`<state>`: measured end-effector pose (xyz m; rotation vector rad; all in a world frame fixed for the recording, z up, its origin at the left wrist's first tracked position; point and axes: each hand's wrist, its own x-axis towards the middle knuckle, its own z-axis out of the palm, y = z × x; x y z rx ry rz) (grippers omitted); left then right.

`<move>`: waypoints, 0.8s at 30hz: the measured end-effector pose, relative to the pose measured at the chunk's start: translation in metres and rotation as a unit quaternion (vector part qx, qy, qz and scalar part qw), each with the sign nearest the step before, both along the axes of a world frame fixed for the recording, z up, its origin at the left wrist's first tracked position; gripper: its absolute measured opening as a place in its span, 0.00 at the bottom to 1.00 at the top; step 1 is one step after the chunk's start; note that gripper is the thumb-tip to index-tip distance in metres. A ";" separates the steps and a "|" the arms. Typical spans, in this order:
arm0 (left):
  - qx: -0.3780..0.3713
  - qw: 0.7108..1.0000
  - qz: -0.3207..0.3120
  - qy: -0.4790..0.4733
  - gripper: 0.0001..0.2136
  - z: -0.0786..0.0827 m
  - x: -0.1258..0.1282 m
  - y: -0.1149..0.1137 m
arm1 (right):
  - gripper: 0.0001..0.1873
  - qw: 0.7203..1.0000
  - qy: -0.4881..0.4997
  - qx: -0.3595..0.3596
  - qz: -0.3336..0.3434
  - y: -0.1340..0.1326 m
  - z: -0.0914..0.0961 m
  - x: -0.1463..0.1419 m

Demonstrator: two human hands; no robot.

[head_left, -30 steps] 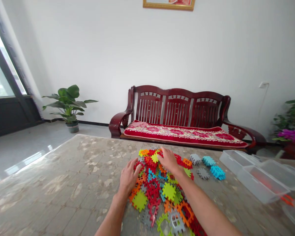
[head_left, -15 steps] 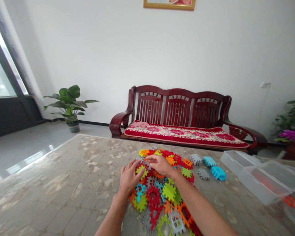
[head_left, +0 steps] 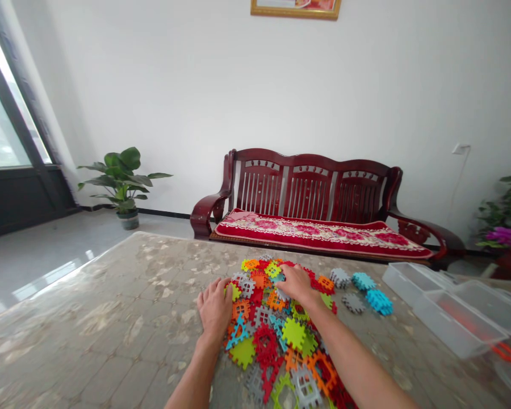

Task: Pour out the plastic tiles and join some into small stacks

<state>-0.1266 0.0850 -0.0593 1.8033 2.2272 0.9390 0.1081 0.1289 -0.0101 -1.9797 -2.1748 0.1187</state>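
Note:
A heap of flat, toothed plastic building pieces [head_left: 276, 329] in red, orange, green, blue and grey lies on the marbled table [head_left: 111, 318]. My left hand [head_left: 215, 307] rests palm down on the heap's left edge, fingers together over a green piece. My right hand [head_left: 296, 282] lies on the far part of the heap, fingers curled onto a grey piece there. Whether it grips the piece I cannot make out.
Loose grey pieces [head_left: 352, 302] and blue pieces [head_left: 378, 301] lie to the right of the heap. Clear plastic boxes [head_left: 455, 318] stand at the table's right side. Beyond the table are a red wooden bench [head_left: 315, 210] and potted plants [head_left: 121, 182].
My left hand has slid left to the heap's edge. My right hand pulled back toward the left, then returned to the far side, and pieces in the heap shifted.

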 end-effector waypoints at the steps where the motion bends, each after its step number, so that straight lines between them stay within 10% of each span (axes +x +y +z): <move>1: -0.002 1.000 0.001 0.002 0.17 0.001 0.000 -0.001 | 0.23 1.000 -0.008 0.000 -0.006 0.000 0.000 -0.002; 14: -0.027 0.999 -0.002 0.024 0.17 0.006 0.000 -0.001 | 0.24 0.990 0.127 0.053 0.009 -0.008 -0.006 0.008; 24: -0.035 0.999 -0.004 0.031 0.18 0.006 0.000 0.000 | 0.27 0.967 0.201 0.147 0.044 -0.040 -0.029 0.081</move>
